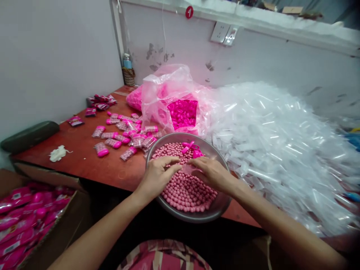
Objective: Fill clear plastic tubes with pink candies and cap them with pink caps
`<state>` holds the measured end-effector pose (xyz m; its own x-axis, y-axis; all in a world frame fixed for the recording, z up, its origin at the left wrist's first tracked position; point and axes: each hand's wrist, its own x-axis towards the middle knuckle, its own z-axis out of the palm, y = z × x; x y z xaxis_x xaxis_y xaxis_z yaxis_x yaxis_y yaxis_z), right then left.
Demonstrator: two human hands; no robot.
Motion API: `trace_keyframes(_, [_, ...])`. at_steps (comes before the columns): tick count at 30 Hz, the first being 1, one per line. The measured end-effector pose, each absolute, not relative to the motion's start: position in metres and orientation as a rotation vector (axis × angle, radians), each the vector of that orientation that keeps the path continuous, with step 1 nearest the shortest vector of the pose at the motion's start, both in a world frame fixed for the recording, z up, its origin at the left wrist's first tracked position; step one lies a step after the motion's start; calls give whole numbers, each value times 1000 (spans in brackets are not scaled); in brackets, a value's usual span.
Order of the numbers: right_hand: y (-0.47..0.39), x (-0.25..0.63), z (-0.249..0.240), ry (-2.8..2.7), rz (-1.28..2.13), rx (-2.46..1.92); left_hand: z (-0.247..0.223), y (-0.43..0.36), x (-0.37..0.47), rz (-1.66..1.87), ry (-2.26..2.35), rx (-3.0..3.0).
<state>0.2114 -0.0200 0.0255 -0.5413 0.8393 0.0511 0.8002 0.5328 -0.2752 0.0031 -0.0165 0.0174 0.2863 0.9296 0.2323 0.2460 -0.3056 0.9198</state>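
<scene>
A grey metal bowl [194, 218] holds many round pink beads [187, 193]. Just above the beads, a small clear plastic tube [188, 169] lies between my two hands, its outline faint against them. My left hand [161, 173] pinches at its left end with thumb and forefinger. From the other side, my right hand [210, 171] has its fingers curled over the tube. Several bright pink plastic caps [194, 148] rest on the beads at the bowl's far side, beyond my fingertips.
Behind the bowl stands an open bag [165, 84] of pink caps. A large heap of clear tubes [275, 150] covers the right side. Filled bead containers [123, 137] lie left on the red table [112, 170]. A cardboard box [64, 221] of pink packages stands lower left.
</scene>
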Motion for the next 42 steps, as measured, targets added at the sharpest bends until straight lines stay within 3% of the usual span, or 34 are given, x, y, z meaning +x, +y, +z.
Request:
trace_keyframes(2, [-9,199,13,-2778,268,-1403,14,-10,-2,1116,1145,1712])
trace_keyframes(10, [7,156,-12,-2656,714,-1353,0,-5,-4,1255,1165,1647])
trace_keyframes(15, [-2,174,5,-1824,1522,-1200,-1,-6,-3,1262,1117,1508])
trace_keyframes(18, [-11,179,13,-1440,1707,-1085,6,-9,2,1133,1045,1518])
trace_keyframes(25, [-20,187,17,-1541,1486,-1082,10,-10,12,1004,841,1403])
trace_keyframes(29, [-21,202,29,-1962,876,-1248,6,-8,16,950,787,1313])
trace_keyframes(32, [-20,207,41,-2255,532,-1112,5,-8,16,913,731,1323])
trace_keyframes(37, [-23,206,42,-2385,449,-997,8,-12,14,889,774,1453])
trace_keyframes(42, [-36,212,34,-2249,539,-1205,7,-14,12,877,898,1633])
